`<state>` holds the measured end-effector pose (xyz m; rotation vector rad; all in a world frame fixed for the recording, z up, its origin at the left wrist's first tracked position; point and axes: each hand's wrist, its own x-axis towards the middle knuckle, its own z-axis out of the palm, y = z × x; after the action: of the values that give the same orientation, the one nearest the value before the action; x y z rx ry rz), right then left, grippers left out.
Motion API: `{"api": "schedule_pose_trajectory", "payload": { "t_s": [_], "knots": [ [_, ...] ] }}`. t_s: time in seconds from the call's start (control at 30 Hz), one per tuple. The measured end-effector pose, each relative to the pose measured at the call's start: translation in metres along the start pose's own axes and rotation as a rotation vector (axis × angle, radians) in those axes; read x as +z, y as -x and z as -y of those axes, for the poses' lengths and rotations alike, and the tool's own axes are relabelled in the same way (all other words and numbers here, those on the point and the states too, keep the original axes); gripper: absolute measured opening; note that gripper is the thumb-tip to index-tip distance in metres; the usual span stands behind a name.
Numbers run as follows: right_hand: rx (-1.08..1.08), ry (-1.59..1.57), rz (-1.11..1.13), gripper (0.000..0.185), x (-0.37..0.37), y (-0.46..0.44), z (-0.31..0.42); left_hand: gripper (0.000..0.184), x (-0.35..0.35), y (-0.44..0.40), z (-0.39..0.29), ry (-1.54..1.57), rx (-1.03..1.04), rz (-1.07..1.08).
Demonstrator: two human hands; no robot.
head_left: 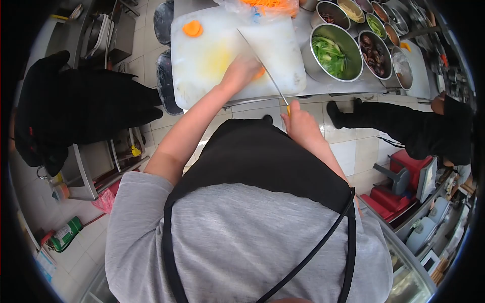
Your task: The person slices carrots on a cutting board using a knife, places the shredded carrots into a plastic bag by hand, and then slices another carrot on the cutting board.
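Right hand clamped on knife; left hand, blurred, at carrot piece on cutting board, can't tell grip.

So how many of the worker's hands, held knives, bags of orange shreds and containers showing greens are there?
Hands: 2 (left hand, right hand)
Held knife: 1
Bag of orange shreds: 1
Containers showing greens: 2 (large container, small container)
Total: 6

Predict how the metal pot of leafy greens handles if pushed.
Likely stiff: the pot has a smooth metal wall. It may slide rather than roll, since it stands upright. If tipped, the greens could spill, as the top is open.
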<state>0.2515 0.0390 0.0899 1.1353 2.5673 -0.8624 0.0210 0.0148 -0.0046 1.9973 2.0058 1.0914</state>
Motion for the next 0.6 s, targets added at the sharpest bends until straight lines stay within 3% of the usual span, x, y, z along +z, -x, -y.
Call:
{"api": "schedule_pose_trajectory", "payload": {
  "t_s": [0.23,0.47,0.6],
  "knots": [
    [-0.066,0.030,-0.134,0.027,0.035,-0.058,-0.007,0.011,-0.005,-0.001,-0.007,0.055,0.006,-0.076],
    [0.062,0.067,-0.019,0.025,0.023,-0.023,0.006,0.012,-0.004,0.003,0.000,0.056,-0.032,-0.014],
    [-0.036,0.083,-0.121,0.026,0.028,-0.056,0.001,0.013,-0.001,0.006,0.003,0.029,-0.026,-0.039]
  ]
}}
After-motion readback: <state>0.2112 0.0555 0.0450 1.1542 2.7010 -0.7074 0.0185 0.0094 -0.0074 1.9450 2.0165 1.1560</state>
